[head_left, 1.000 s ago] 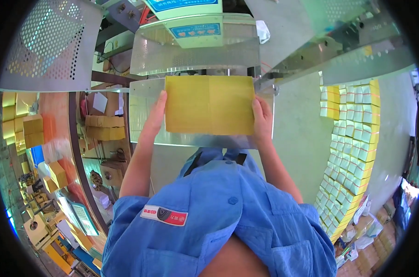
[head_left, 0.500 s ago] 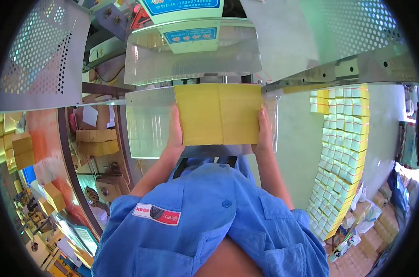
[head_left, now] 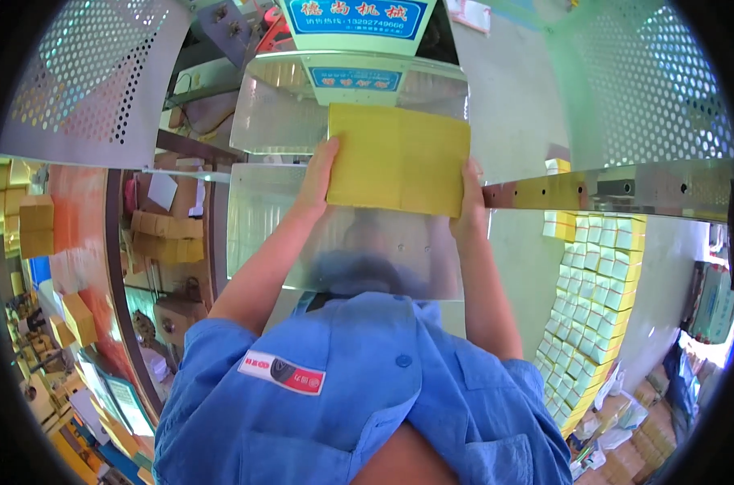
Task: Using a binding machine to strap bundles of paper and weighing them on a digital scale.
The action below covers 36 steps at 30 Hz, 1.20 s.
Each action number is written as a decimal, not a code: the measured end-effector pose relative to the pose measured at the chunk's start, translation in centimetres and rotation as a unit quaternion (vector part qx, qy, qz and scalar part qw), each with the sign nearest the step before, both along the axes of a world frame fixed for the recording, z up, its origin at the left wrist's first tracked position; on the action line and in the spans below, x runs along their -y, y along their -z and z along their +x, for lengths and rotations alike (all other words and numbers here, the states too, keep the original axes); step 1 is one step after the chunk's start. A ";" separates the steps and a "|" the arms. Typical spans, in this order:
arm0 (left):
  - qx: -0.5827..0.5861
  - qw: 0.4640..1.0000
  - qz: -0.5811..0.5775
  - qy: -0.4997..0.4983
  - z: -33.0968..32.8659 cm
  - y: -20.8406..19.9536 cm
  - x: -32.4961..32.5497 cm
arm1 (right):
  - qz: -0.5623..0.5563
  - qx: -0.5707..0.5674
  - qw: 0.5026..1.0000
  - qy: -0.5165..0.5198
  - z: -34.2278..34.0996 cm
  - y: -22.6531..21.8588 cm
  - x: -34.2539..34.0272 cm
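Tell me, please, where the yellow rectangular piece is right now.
In the head view, the yellow rectangular piece is just above the middle, held by its side edges between the left hand and the right hand.

Looks like a factory workshop. Centres on a machine (head_left: 274, 129) with shiny metal plates (head_left: 262, 234), a blue sign (head_left: 359, 18), perforated panels (head_left: 67, 81) to either side and a drilled beam (head_left: 678, 190) at right. Has banded white-and-yellow packs (head_left: 591, 283) ranked in long rows on the grey floor (head_left: 512, 275) at right, and brown cartons (head_left: 37, 228) at left. Fits, too, with the blue work shirt (head_left: 334, 347) worn.
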<state>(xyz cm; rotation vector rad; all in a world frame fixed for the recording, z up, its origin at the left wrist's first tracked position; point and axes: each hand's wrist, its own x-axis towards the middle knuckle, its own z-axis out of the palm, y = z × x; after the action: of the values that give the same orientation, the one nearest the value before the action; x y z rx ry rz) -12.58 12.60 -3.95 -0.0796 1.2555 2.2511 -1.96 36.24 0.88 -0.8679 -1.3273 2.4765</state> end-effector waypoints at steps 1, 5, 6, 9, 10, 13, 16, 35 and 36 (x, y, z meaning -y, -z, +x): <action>0.015 1.000 -0.024 0.009 0.6 -1.7 0.2 | -0.021 0.002 1.000 0.006 0.8 0.4 0.1; -0.001 0.999 -0.046 0.008 0.4 -2.8 0.9 | -0.012 -0.010 1.000 -0.013 0.0 0.5 -0.2; 0.000 0.999 -0.049 0.011 0.4 -2.8 1.1 | -0.007 -0.025 0.999 -0.021 -0.1 1.2 -0.4; -0.022 0.998 -0.060 0.017 0.7 -2.7 1.7 | -0.011 -0.041 0.999 -0.021 -0.1 1.1 -0.3; -0.032 0.997 -0.071 0.023 0.6 -3.0 1.3 | -0.015 -0.046 0.999 -0.016 -0.1 0.6 -0.2; -0.063 0.995 -0.071 0.033 0.7 -5.0 -0.1 | -0.020 0.004 0.999 0.039 0.3 -0.5 0.2; -0.059 0.994 -0.080 0.035 0.3 -4.6 -0.4 | -0.027 -0.044 0.997 0.065 0.3 0.0 0.4; 0.004 0.995 -0.096 0.031 0.4 -1.6 -1.5 | -0.077 0.026 0.997 -0.013 -0.2 4.6 -1.5; -0.003 0.995 -0.096 0.030 0.3 -1.8 -1.8 | -0.068 0.000 0.998 -0.007 -0.3 4.7 -1.3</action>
<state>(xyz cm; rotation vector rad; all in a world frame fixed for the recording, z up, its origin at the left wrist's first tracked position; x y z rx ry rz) -12.31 14.35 -2.15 -0.1062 1.4561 2.0769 -2.24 37.50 -3.78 -0.8895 -1.1797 2.6032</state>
